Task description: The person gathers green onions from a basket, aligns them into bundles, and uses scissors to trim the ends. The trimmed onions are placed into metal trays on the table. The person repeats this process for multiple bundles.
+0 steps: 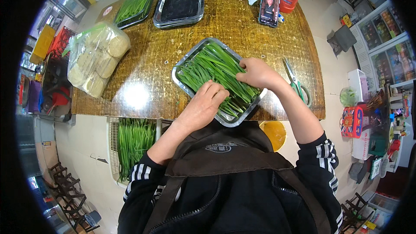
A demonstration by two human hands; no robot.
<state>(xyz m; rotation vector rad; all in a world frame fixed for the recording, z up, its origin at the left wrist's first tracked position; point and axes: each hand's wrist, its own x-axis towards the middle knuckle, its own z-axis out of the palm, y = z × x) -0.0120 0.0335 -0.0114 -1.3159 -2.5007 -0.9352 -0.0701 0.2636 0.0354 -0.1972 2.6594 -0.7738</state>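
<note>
A rectangular metal tray [179, 84] lies at a slant near the table's front edge. It is filled with green garlic chives [213, 63], laid lengthwise with their cut ends towards me. Low on the tray, my left hand [208, 99] has its fingers curled down into the chives. My right hand [260, 73] reaches over the tray's right rim, thumb and forefinger closing on the outer chives. The fingertips of both hands are partly hidden among the leaves.
Green-handled scissors [296, 86] lie to the right. A bag of round flat pieces [97, 60], stacked empty trays [179, 5] and another tray of chives [135, 8] are at left. A phone [269, 8] stands behind. Below are a chive-filled basket [113, 149] and a yellow bucket [274, 135].
</note>
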